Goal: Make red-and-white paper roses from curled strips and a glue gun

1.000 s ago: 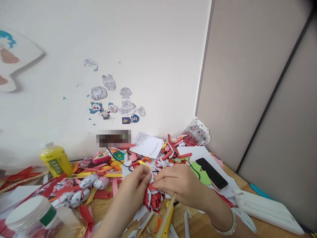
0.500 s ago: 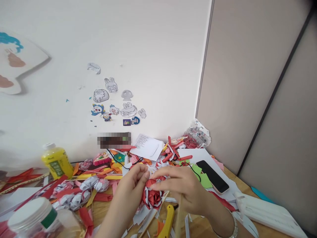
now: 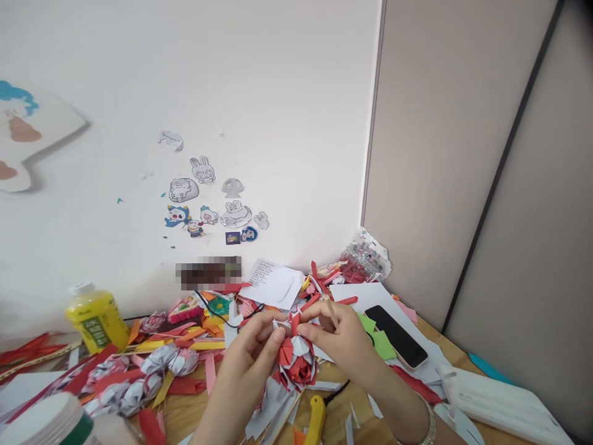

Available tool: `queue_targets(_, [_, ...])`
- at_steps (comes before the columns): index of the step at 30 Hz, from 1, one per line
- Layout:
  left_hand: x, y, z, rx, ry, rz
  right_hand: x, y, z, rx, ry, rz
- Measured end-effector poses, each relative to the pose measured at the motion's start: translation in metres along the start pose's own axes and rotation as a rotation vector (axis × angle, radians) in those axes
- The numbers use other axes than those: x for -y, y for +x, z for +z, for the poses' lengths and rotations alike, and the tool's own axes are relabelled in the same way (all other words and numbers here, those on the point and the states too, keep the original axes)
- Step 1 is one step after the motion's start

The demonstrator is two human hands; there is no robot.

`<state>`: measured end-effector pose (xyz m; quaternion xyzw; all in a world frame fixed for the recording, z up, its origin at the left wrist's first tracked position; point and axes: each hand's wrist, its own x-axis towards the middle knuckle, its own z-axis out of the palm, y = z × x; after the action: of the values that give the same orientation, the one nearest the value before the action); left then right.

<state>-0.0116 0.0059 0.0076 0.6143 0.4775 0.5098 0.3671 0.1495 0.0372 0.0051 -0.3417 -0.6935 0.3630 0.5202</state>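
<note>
A red-and-white folded paper flower (image 3: pixel 299 366) lies between my two hands above the table's middle. My left hand (image 3: pixel 259 346) is closed, thumb and fingers pinching the flower's white paper edge at its upper left. With thumb and forefinger, my right hand (image 3: pixel 340 337) pinches the red paper strip at the flower's top. A thin wooden stick (image 3: pixel 330 311) is also tucked among the right hand's fingers. Below the flower lies a yellow tool handle (image 3: pixel 317 420) with a black cord; its lower end is cut off by the frame.
Coloured paper strips and paper flowers (image 3: pixel 169 360) cover the table's left side. A yellow drink bottle (image 3: pixel 98 321) and a white-lidded jar (image 3: pixel 46 423) stand there. To the right are a phone (image 3: pixel 396 337) on white paper and a white flat object (image 3: pixel 504 402). A wall rises behind.
My right hand has risen from over the flower to its top edge, and the wooden stick now points up instead of down. The flower is more exposed. The view has shifted slightly.
</note>
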Motion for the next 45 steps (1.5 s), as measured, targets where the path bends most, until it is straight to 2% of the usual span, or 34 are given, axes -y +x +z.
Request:
queue_targets(3, [-0.001, -0.004, -0.003, 0.007, 0.089, 0.003, 0.005, -0.001, -0.001, -0.018, -0.089, -0.049])
queue_targets(7, [-0.005, -0.007, -0.003, -0.071, 0.173, 0.061, 0.011, -0.002, -0.001, -0.001, -0.127, -0.131])
queue_targets(14, [-0.008, -0.007, 0.001, -0.134, 0.198, 0.224, 0.01, -0.004, -0.002, -0.038, -0.157, -0.331])
queue_targets(19, [-0.008, -0.01, 0.008, -0.254, 0.176, 0.214, 0.008, -0.006, -0.001, -0.114, -0.222, -0.351])
queue_targets(22, [-0.006, -0.011, 0.008, -0.293, 0.208, 0.267, 0.009, -0.006, -0.001, -0.128, -0.25, -0.366])
queue_targets(28, [-0.004, -0.009, -0.001, -0.205, 0.378, 0.417, 0.014, -0.005, -0.004, -0.098, -0.32, -0.47])
queue_targets(33, [-0.007, -0.012, -0.001, -0.237, 0.441, 0.501, 0.013, -0.004, -0.008, -0.062, -0.324, -0.606])
queue_targets(36, [-0.009, -0.012, -0.006, -0.13, 0.52, 0.556, 0.012, -0.005, -0.009, -0.008, -0.342, -0.688])
queue_targets(39, [-0.011, -0.011, -0.015, 0.0, 0.583, 0.537, 0.013, -0.007, -0.01, 0.057, -0.362, -0.628])
queue_targets(45, [-0.014, -0.011, -0.017, 0.21, 0.588, 0.327, 0.016, -0.008, -0.011, 0.16, -0.375, -0.273])
